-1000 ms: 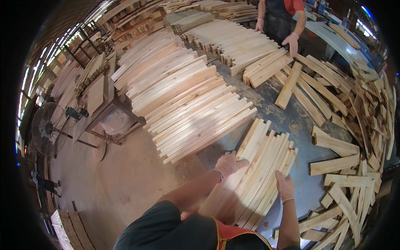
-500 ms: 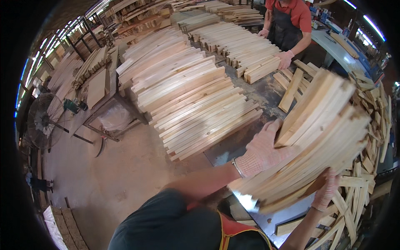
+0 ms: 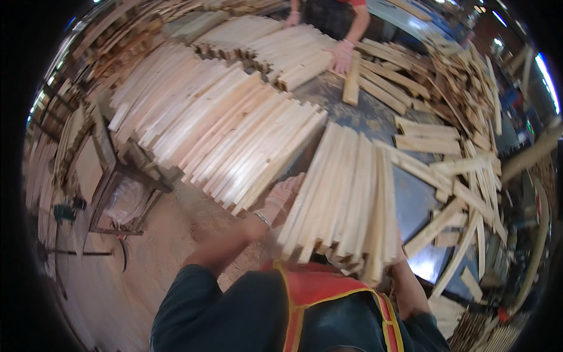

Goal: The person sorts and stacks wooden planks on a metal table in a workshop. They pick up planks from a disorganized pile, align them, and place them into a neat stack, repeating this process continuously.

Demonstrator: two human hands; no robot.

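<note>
A bundle of pale wooden strips [image 3: 340, 193] lies between my hands, its near ends close to my red apron with yellow edging. At its left side is my left hand [image 3: 285, 190] in a pinkish knit glove, fingers closed against the outer strip. My right hand [image 3: 401, 251] is at the right side, mostly hidden by the bundle, with only its edge and the forearm showing. Just left of the bundle, a long row of similar wooden strips [image 3: 229, 135] lies side by side on the dark table [image 3: 375, 120].
Across the table, a person's gloved hand [image 3: 341, 56] touches another row of strips [image 3: 296, 50]. Loose offcuts [image 3: 428, 141] are heaped along the right side. A work stand [image 3: 126, 176] is at the left, and a pale hose [image 3: 541, 234] curves down at the far right.
The bundle has swung from the right toward the front of my body and turned, its strips now pointing away from me. Both hands moved with it. The view has shifted right.
</note>
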